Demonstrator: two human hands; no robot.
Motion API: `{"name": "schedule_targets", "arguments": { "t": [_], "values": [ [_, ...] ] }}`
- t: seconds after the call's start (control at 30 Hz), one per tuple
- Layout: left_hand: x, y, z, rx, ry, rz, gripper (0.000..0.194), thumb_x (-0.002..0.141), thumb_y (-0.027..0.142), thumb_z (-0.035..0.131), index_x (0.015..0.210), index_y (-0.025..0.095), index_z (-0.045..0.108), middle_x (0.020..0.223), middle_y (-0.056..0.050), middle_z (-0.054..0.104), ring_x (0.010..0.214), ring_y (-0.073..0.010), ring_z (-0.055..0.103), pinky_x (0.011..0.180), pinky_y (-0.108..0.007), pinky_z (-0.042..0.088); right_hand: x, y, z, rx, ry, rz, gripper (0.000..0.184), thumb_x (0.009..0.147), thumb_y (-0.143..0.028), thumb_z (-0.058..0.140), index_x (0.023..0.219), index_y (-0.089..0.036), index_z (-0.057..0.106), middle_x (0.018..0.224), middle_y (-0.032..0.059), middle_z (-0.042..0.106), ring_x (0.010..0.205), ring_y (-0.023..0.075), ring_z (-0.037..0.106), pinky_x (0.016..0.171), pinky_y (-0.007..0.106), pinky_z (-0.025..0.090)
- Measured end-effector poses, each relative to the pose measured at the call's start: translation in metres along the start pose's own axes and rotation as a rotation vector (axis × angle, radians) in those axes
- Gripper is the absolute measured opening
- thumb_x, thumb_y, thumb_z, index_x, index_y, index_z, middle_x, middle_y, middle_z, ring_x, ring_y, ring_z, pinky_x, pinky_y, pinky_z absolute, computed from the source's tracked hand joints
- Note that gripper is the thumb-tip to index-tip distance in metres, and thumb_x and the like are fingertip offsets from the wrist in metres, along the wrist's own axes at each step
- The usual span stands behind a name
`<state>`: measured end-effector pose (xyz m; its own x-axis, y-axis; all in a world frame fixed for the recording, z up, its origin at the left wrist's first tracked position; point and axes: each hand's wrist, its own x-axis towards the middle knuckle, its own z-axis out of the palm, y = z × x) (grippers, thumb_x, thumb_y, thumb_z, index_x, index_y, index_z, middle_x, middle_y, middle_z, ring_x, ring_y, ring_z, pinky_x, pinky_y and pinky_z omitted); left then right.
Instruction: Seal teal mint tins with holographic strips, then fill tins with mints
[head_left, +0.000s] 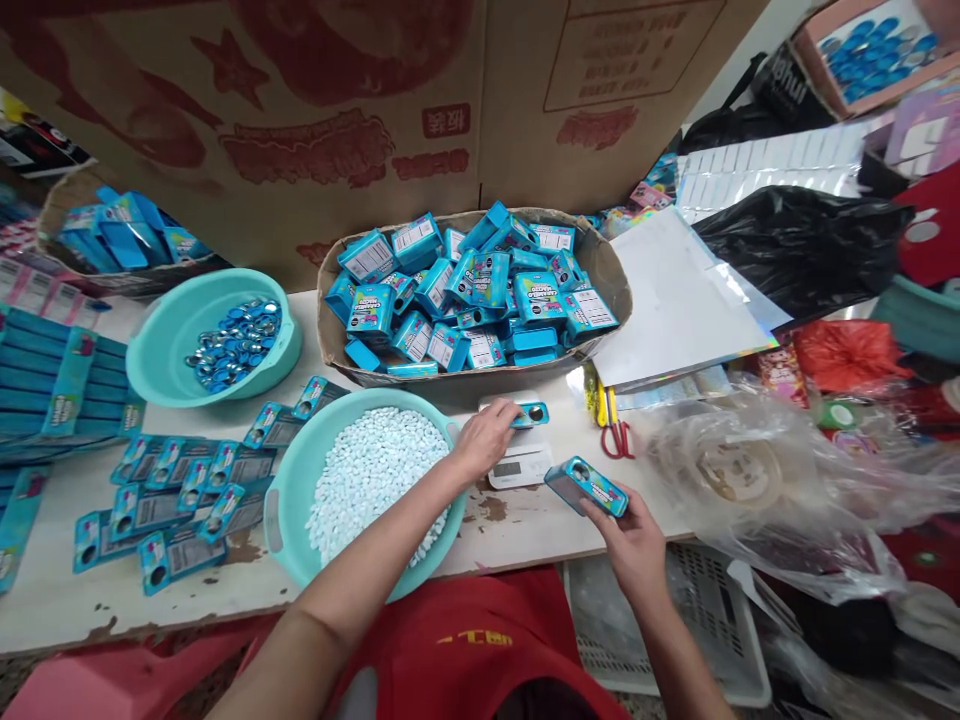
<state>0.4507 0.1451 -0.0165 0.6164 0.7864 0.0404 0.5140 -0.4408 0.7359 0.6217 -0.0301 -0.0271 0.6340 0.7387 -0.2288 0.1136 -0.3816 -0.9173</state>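
My left hand (487,440) reaches across the bowl to a small white kitchen scale (520,468). Its fingers are closed at the left end of a blue candy box (535,413) with a round hole in its top, and they hide part of it. My right hand (630,540) grips another blue candy box (586,486), tilted, just right of the scale. Under my left forearm stands a turquoise bowl (274,520) full of small pale candies (375,470). Left of it, several candy boxes (176,555) with round holes lie on the table.
A cut-down carton (326,335) piled with blue candy boxes stands behind the scale. Another turquoise bowl (161,375) holds round metallic caps (238,345). Red-handled scissors (616,438), white sheets (675,300) and clear plastic bags (780,500) lie to the right. A large carton (517,100) rises behind.
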Motion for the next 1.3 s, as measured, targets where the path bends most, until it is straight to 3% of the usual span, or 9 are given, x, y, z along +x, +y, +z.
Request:
{"name": "schedule_targets", "arguments": {
  "t": [0.1,0.2,0.43,0.53,0.7,0.8,0.97,1.13,1.3],
  "values": [
    [-0.019,-0.008,-0.015,0.064,0.119,0.033,0.014,0.085,0.02,0.05,0.094,0.023,0.06,0.109,-0.007,0.061,0.1,-0.0222,0.056,0.089,-0.035,0.042,-0.01,-0.013,0.003,0.001,-0.054,-0.048,0.04,0.063,-0.043,0.077,0.092,-0.02,0.062,0.085,0.004,0.068,0.077,0.0213,0.062,0.074,0.036,0.052],
    [-0.062,-0.03,-0.036,0.24,0.258,-0.185,0.019,0.09,0.028,0.042,0.086,0.022,0.059,0.091,-0.009,0.063,0.091,-0.0232,0.056,0.085,-0.036,0.041,-0.021,-0.029,0.014,0.001,-0.127,-0.101,0.035,0.067,-0.04,0.075,0.093,-0.02,0.063,0.086,0.0041,0.067,0.078,0.0211,0.062,0.073,0.034,0.051],
    [-0.148,-0.077,-0.043,0.291,0.022,-0.535,0.02,0.085,0.035,0.049,0.071,0.021,0.054,0.073,-0.005,0.059,0.075,-0.0213,0.055,0.067,-0.03,0.038,-0.055,-0.058,0.064,0.003,-0.39,-0.253,0.029,0.069,-0.029,0.075,0.095,-0.023,0.064,0.093,0.0035,0.066,0.086,0.0214,0.063,0.078,0.034,0.052],
    [-0.151,-0.081,-0.051,-0.039,0.239,-0.678,0.027,0.08,0.036,0.053,0.06,0.02,0.046,0.058,0.001,0.047,0.058,-0.0148,0.048,0.056,-0.024,0.034,-0.069,-0.063,0.083,-0.02,-0.518,-0.296,0.029,0.068,-0.028,0.076,0.095,-0.023,0.064,0.092,0.0033,0.066,0.086,0.0211,0.063,0.077,0.033,0.051],
    [-0.145,-0.071,-0.082,-1.168,0.55,-0.924,0.03,0.076,0.044,0.053,0.062,0.019,0.045,0.053,0.004,0.046,0.038,-0.0068,0.034,0.037,-0.018,0.021,-0.076,-0.067,0.106,-0.097,-0.593,-0.356,0.028,0.072,-0.03,0.073,0.097,-0.023,0.063,0.093,0.0038,0.066,0.089,0.0218,0.062,0.078,0.034,0.05],
    [-0.142,-0.043,-0.098,-1.497,0.571,-0.857,0.038,0.076,0.043,0.058,0.055,0.018,0.039,0.044,0.007,0.037,0.031,-0.0041,0.026,0.032,-0.017,0.012,-0.077,-0.069,0.121,-0.133,-0.597,-0.41,0.028,0.074,-0.029,0.071,0.099,-0.022,0.061,0.094,0.0041,0.064,0.089,0.0219,0.062,0.078,0.033,0.049],
    [-0.136,0.002,-0.102,-1.397,0.749,-0.567,0.044,0.078,0.043,0.063,0.051,0.017,0.04,0.045,0.006,0.036,0.036,-0.0043,0.034,0.034,-0.017,0.023,-0.081,-0.074,0.146,-0.207,-0.61,-0.5,0.023,0.077,-0.026,0.068,0.098,-0.022,0.06,0.092,0.0041,0.063,0.089,0.0222,0.06,0.077,0.032,0.047],
    [-0.136,0.007,-0.096,-1.238,0.895,-0.471,0.044,0.079,0.042,0.063,0.051,0.017,0.041,0.049,0.004,0.04,0.047,-0.0076,0.045,0.048,-0.02,0.038,-0.086,-0.077,0.158,-0.225,-0.614,-0.526,0.023,0.076,-0.026,0.068,0.097,-0.021,0.059,0.091,0.004,0.063,0.087,0.0221,0.06,0.076,0.032,0.047],
    [-0.136,-0.005,-0.099,-1.2,0.919,-0.52,0.049,0.079,0.05,0.06,0.052,0.018,0.036,0.047,0.007,0.03,0.039,-0.0043,0.026,0.038,-0.019,0.018,-0.086,-0.078,0.162,-0.229,-0.613,-0.507,0.022,0.076,-0.027,0.068,0.096,-0.022,0.06,0.089,0.0031,0.063,0.085,0.0214,0.061,0.074,0.032,0.047]
  ]
}}
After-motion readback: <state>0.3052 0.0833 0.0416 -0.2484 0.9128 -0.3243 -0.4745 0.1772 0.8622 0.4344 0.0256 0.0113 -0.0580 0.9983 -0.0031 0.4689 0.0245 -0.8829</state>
